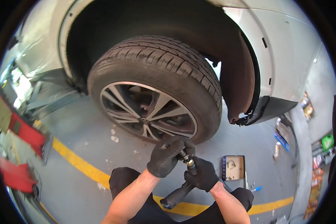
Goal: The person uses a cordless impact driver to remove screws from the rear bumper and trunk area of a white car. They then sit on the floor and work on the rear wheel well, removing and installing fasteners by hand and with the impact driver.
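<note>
Both my hands wear black gloves and meet just in front of the wheel's lower edge. My right hand (201, 173) is closed around a black pistol-shaped power tool (175, 195), whose handle slants down to the left. From its nose a metal shaft with a gold ring (190, 163) points up and left. The fingers of my left hand (166, 156) are closed on the shaft's far end, hiding its tip. Beyond my hands the tire (153, 72) sits in the wheel arch, tilted, with a dark and silver alloy rim (149, 112).
A white car body (287, 48) surrounds the black wheel arch. Right of my knees lie an open box (233, 168) with small parts and a blue marker (256, 189). Red lift parts (26, 136) stand at left. A yellow line (78, 159) crosses the grey floor.
</note>
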Demonstrator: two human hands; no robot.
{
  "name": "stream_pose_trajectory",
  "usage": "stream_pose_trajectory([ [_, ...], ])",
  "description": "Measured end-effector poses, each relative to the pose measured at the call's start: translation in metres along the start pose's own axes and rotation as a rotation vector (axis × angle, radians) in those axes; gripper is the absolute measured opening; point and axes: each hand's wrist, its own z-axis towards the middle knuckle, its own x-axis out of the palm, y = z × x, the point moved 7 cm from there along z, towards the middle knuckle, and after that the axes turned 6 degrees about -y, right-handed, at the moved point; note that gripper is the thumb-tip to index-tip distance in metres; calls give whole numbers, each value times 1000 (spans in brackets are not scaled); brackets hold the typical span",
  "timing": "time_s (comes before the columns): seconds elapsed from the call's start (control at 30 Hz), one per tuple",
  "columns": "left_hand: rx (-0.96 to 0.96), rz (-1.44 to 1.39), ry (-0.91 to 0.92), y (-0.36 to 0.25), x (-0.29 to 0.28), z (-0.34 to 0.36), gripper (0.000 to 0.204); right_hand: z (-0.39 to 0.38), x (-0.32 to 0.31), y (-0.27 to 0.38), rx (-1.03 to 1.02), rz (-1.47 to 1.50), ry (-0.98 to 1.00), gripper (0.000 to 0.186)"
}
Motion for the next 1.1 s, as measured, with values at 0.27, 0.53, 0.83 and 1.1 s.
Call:
stream_pose_trajectory([
  [0.27, -106, -136, 243, -68, -63, -18, 41, 13, 60, 68, 282, 22, 148, 35],
  [0.53, -174, -524, 368, -106, -46, -16, 34, 34, 82, 118, 212, 139, 101, 20],
  [0.83, -56, -253, 232, -137, 8, 31, 30, 19, 40, 91, 435, 504, -407, 78],
  [1.1, 394, -98, 192, -158, 86, 120, 22, 9, 41, 51, 876, 1391, -691, 47],
])
